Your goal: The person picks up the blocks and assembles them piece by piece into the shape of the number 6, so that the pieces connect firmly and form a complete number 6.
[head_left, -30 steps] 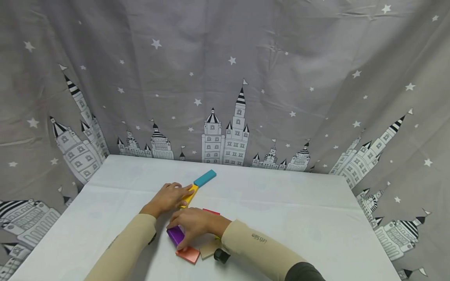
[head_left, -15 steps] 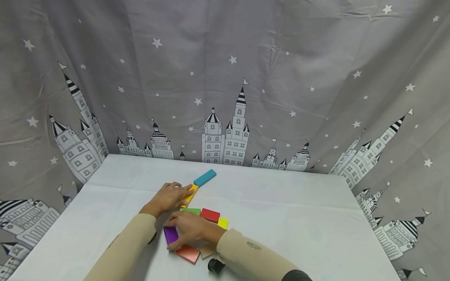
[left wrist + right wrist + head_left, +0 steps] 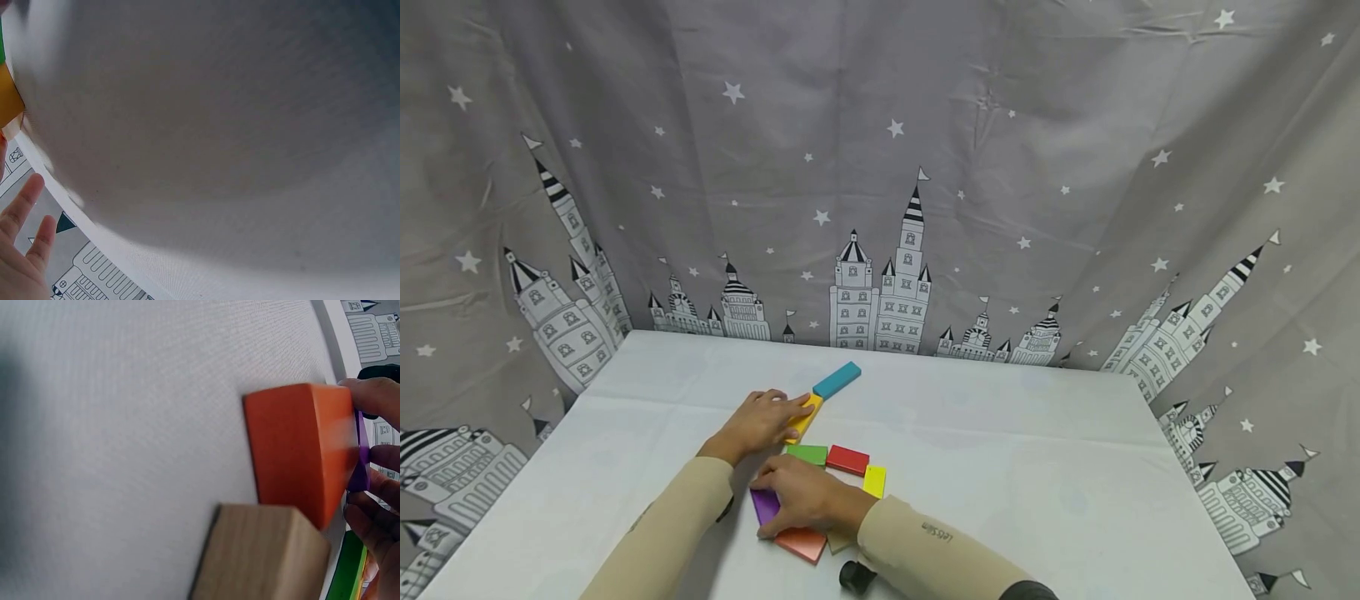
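Observation:
My left hand [image 3: 762, 423] holds an amber-yellow wooden block [image 3: 806, 418] with thumb and fingertips; two other fingers stretch out straight in the left wrist view. A blue block [image 3: 837, 381] lies against its far end. Just nearer, my right hand [image 3: 811, 497] grips a purple block [image 3: 765, 505], thumb at the near end and fingers at the far end. That block meets an orange-red block [image 3: 801, 545] near the thumb. In the right wrist view a plain wood block [image 3: 256, 550] sits at the corner of the orange-red one. The right hand covers the middle of this group.
Beyond the right hand lie a green block [image 3: 807, 454], a red block [image 3: 848, 460] and a bright yellow block [image 3: 874, 481], forming a rough ring with the others. All rest on a white-covered table [image 3: 1037, 467]. A grey castle-print curtain [image 3: 1000, 167] hangs behind.
My right hand has shifted left and slightly nearer with the purple block, straightening it against the orange-red block. The green, red and bright yellow blocks show more. The left hand stays put.

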Available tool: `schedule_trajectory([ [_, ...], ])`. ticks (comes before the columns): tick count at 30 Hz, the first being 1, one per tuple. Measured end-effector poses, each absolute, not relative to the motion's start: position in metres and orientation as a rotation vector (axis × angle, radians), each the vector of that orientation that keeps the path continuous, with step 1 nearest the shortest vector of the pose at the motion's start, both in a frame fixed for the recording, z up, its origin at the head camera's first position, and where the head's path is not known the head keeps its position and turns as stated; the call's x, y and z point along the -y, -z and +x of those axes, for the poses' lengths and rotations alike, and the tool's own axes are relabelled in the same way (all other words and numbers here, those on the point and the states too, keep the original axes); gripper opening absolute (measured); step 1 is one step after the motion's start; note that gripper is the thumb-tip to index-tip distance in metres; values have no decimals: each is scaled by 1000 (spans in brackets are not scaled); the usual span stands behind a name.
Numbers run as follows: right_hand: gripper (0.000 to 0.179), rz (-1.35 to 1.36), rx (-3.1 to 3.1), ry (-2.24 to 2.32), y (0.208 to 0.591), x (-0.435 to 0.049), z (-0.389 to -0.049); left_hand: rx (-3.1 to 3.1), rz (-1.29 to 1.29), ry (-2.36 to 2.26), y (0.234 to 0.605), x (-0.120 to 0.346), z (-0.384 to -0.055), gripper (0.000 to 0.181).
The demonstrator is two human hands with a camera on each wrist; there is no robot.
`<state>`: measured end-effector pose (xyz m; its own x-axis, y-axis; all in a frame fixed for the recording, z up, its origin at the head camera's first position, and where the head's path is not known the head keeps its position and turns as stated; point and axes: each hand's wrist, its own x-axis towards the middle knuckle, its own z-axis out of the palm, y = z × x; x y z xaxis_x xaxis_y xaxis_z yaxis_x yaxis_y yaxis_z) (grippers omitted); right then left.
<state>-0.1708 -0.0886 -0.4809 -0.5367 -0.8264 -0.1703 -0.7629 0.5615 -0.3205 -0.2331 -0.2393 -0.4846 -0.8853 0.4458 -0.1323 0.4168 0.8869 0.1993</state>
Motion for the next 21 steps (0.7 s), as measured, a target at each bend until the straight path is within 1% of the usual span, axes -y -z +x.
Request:
schedule_trajectory([
  [9,57,-1310,-2488,383,484,82,-173,-2880,654,-264,485,240,-233,51],
  [21,58,-1259,-2467,385,487,81,-175,-2880,630,-266,486,239,-234,51],
])
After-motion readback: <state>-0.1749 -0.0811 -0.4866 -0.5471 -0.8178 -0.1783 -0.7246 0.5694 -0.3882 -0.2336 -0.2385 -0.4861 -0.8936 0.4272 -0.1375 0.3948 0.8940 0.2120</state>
